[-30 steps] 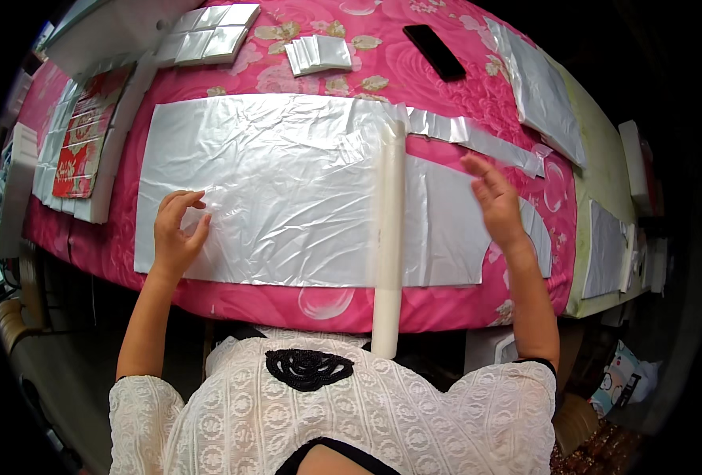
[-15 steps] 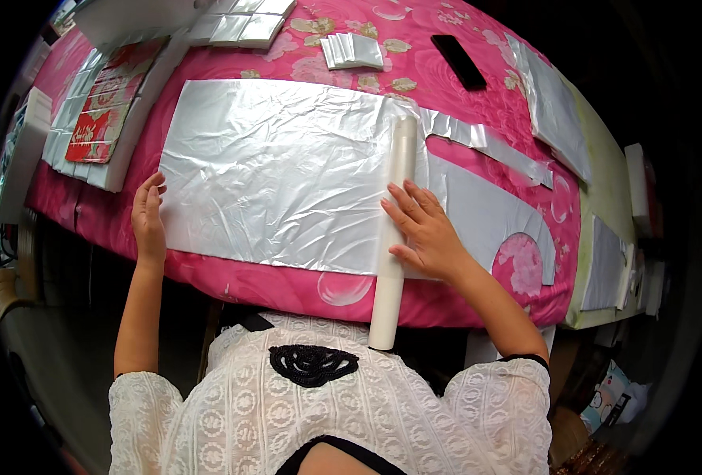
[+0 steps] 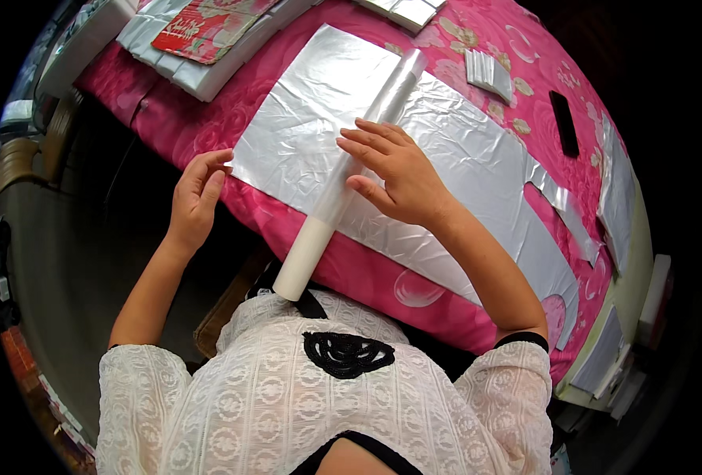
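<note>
A silvery plastic vest bag (image 3: pixel 462 166) lies spread and creased across the pink cloth, its handle strips pointing right. Across its left part rests a long whitish tube (image 3: pixel 310 237), slanting, its near end sticking out past the table edge toward my body. Fingers spread and palm down, my right hand (image 3: pixel 398 170) lies over the middle of this tube. At the bag's left corner is my left hand (image 3: pixel 197 198), its fingers bent loosely and the thumb a little apart. The fingertips reach the bag's edge; whether they touch it I cannot tell.
A folded silvery stack (image 3: pixel 489 75) and a black phone (image 3: pixel 563 124) lie beyond the bag. Far left, a red patterned packet (image 3: pixel 204 30) tops piled silvery packs (image 3: pixel 208 83). More silvery sheets (image 3: pixel 616 202) lie right. The table's near edge (image 3: pixel 276 229) runs before me.
The view has turned, so the table now slants down to the right. The tube and my right hand have moved left along the bag, nearer my left hand, which stays by the left edge.
</note>
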Demonstrator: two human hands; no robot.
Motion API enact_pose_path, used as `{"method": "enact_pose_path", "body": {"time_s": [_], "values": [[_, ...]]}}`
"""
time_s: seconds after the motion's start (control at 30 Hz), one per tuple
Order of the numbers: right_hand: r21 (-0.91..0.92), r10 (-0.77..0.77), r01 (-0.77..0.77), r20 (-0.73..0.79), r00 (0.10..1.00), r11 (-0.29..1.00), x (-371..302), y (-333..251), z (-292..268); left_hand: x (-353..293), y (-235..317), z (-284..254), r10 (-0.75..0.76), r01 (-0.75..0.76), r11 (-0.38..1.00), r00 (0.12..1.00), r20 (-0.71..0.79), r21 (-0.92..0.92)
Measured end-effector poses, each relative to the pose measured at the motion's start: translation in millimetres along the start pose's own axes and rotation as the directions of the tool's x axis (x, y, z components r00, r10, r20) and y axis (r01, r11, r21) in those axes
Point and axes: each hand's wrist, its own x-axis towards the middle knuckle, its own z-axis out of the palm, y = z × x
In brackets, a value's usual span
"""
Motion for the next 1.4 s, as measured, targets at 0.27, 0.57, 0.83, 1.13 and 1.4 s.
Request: {"method": "enact_pose_path", "body": {"time_s": [0.27, 0.57, 0.83, 1.13, 1.4], "values": [[-0.201, -0.039, 0.045, 0.034, 0.999, 0.979, 79.4, 15.1, 71.5, -35.7, 24.7, 13.1, -0.036, -0.024, 0.901, 0.991, 0.129, 0.434], [0.225, 0.517, -0.468, -0.459, 0.723, 0.855, 121.9, -12.6, 119.8, -41.5, 12.4, 22.6, -0.367, 0.353, 0.924, 0.926, 0.086, 0.144], [0.961, 0.623, 0.111, 0.073, 0.779, -0.252, 99.9, -35.9, 38.6, -42.6, 34.7, 29.4, -0.128, 0.707, 0.099, 0.707, 0.696, -0.7], [0.966, 0.665, 0.161, 0.013, 0.747, -0.201, 61.2, -37.9, 17.3, -21.4, 58.1, 65.2, -0.127, 0.833, 0.184, 0.546, 0.828, -0.521], [0.987, 0.795, 0.048, 0.093, 0.6, -0.152, 23.0, -46.2, 26.1, -13.0, 58.0, 87.7, -0.245, 0.737, 0.497, 0.625, 0.741, -0.457]]}}
